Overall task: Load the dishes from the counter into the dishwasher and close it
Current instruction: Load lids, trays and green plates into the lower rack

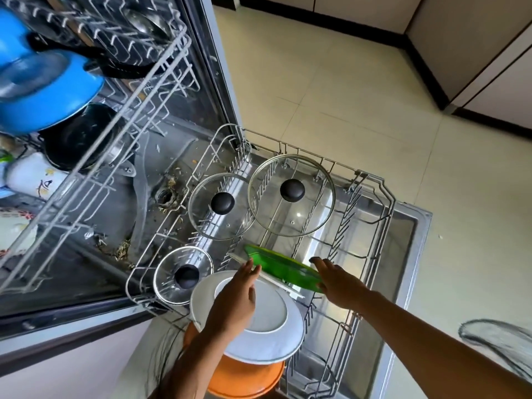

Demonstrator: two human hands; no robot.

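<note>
Gripping the translucent green plastic plate [283, 270], the right hand [335, 279] tilts it over the pulled-out wire lower rack [383, 203]. At nine o'clock from it, the left hand [236, 298] clasps a round white ceramic plate [267, 321] above an orange plate [244, 378].

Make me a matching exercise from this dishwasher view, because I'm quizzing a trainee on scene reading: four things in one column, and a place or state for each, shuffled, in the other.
Things:
1. green plate
2. white plate
3. largest glass lid
4. blue pot

Places or states:
A. in the upper rack
B. lying in the lower rack, black knob up
C. on edge, a hand at each end
D. stacked on an orange plate

Pairs: 1-C, 2-D, 3-B, 4-A
</note>
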